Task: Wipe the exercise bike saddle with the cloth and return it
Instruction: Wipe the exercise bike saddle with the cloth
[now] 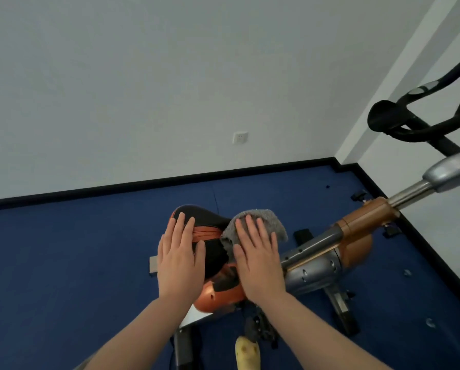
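The black and orange bike saddle point(210, 222) sits in the lower middle of the view. My left hand point(179, 256) lies flat on its left side, fingers spread, holding nothing. A grey cloth point(266, 218) is draped over the saddle's right side. My right hand point(258, 260) presses flat on the cloth with fingers slightly apart, and the cloth's far edge shows beyond the fingertips. Both hands hide much of the saddle.
The orange and grey bike frame point(330, 247) runs right toward the black handlebars point(421, 121). Blue carpet point(63, 263) meets a white wall with a socket point(240, 137). A yellow slipper point(247, 352) and a pedal point(258, 329) are below the hands.
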Tool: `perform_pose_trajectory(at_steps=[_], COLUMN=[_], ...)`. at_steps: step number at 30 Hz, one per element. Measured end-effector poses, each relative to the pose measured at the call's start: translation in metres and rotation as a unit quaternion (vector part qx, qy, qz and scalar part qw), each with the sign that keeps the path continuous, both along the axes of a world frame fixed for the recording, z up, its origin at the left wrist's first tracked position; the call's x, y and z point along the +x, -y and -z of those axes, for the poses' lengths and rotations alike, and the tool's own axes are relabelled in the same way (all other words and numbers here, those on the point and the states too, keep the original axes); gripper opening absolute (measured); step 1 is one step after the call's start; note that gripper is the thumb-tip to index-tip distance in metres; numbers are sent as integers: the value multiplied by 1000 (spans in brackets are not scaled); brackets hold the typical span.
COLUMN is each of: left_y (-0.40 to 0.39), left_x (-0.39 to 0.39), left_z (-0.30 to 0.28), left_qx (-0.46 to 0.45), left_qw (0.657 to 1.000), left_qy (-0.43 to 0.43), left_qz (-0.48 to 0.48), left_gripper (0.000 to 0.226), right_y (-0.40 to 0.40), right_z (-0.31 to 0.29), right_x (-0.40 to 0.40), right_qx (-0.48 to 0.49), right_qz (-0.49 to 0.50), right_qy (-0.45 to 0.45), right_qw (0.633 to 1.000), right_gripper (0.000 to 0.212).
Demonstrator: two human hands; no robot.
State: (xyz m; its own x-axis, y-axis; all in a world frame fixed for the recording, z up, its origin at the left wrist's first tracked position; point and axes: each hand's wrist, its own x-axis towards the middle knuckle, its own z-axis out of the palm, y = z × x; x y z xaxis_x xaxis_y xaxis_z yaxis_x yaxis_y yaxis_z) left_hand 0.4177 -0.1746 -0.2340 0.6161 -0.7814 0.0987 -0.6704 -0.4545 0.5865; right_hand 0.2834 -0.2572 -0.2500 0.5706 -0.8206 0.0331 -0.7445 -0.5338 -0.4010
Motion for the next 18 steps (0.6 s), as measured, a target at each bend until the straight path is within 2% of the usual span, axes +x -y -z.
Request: perform_pose_trajectory(at_steps=[3,6,10,12,16,18], left_y=[2,3,3,4,3,2], left_x=[-3,-2,-2,-2,-3,-3], left_z=[7,7,5,5,9,9], left_qx=[14,24,22,17,16,16], left_qw=[997,994,993,993,993,993], left_qy=[74,103,117,114,114,114], left_qz=[-14,-12,-11,-16,-15,-16], left_gripper=[52,55,54,54,53,52], right_y=[-14,13,32,21,44,65], right_z=[-4,1,9,9,6,9], right_x=[6,-16,-31,-17,-25,-39], right_qx=[15,-20,-19,-7,-11,7], right_qz=[-54,-118,-17,-7,-116,-133], right_qy=[-6,-34,12,39,48,88], right_qw=[998,992,1000,999,992,987], right_gripper=[61,52,57,64,57,49])
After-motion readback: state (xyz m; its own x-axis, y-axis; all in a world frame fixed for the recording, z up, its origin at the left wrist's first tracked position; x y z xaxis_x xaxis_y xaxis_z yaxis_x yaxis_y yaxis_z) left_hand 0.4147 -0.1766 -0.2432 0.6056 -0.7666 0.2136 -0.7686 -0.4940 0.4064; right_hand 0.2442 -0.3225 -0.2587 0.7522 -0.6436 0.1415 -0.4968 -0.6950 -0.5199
